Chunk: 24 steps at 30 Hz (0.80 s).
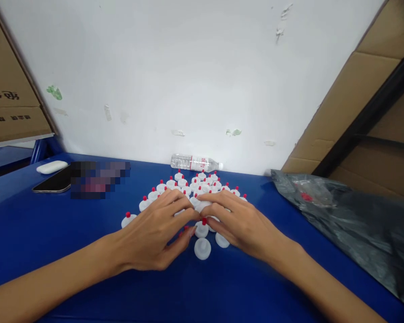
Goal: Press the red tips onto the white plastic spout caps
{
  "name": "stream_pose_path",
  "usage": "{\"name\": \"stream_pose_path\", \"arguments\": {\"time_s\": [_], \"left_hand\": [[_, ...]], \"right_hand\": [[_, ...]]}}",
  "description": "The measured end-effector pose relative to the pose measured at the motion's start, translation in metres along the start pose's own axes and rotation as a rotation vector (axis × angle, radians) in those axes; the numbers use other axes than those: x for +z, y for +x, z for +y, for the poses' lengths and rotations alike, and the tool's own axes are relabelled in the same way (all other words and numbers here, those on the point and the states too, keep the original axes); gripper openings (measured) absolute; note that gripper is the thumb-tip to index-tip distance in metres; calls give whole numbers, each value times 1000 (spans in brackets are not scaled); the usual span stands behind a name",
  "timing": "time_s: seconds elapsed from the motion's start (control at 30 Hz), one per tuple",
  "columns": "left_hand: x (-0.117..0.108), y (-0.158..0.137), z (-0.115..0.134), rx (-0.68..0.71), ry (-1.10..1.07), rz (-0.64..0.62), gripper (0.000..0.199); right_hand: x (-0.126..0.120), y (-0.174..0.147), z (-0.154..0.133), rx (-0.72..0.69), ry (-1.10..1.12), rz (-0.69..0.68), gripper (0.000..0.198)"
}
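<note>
Many small white round caps, most topped with a red tip, stand grouped on the blue table. Both hands meet over the near part of the group. My left hand (160,229) is bent, its thumb and forefinger at the side of a white cap (201,230). My right hand (244,222) reaches in from the other side, fingers curled, with its fingertips at that cap's red tip (204,221). Closer to me lies a white cap with no red tip (202,249), and another bare cap (222,241) sits beside my right hand. My fingers hide several caps behind them.
A clear plastic bottle (197,162) lies against the wall behind the caps. To the left are a phone (52,180) and a white case (51,167). On the right, a clear bag with red pieces (314,195) rests on dark plastic sheeting (363,224).
</note>
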State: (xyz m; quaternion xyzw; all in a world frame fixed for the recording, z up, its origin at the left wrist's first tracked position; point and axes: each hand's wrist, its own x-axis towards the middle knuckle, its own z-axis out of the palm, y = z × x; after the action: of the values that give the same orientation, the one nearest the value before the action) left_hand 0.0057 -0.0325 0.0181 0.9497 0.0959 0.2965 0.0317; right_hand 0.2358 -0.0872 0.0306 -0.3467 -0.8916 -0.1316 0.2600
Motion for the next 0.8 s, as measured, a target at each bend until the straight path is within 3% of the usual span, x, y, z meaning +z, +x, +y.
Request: {"name": "stream_pose_path", "arguments": {"time_s": [0.23,0.37,0.57,0.8], "left_hand": [[3,2,-2,50,130,92,22],[6,2,-6,26,123,144,7],[5,1,-9,10,70,178,5],[5,0,-10,1,118,86,9]], "right_hand": [[3,0,-4,-25,-47,80,14],[6,1,-7,-67,-123,119,14],[7,1,-7,-37,-124,104,24],[9,1,-8,-86,-145,98,22]]}}
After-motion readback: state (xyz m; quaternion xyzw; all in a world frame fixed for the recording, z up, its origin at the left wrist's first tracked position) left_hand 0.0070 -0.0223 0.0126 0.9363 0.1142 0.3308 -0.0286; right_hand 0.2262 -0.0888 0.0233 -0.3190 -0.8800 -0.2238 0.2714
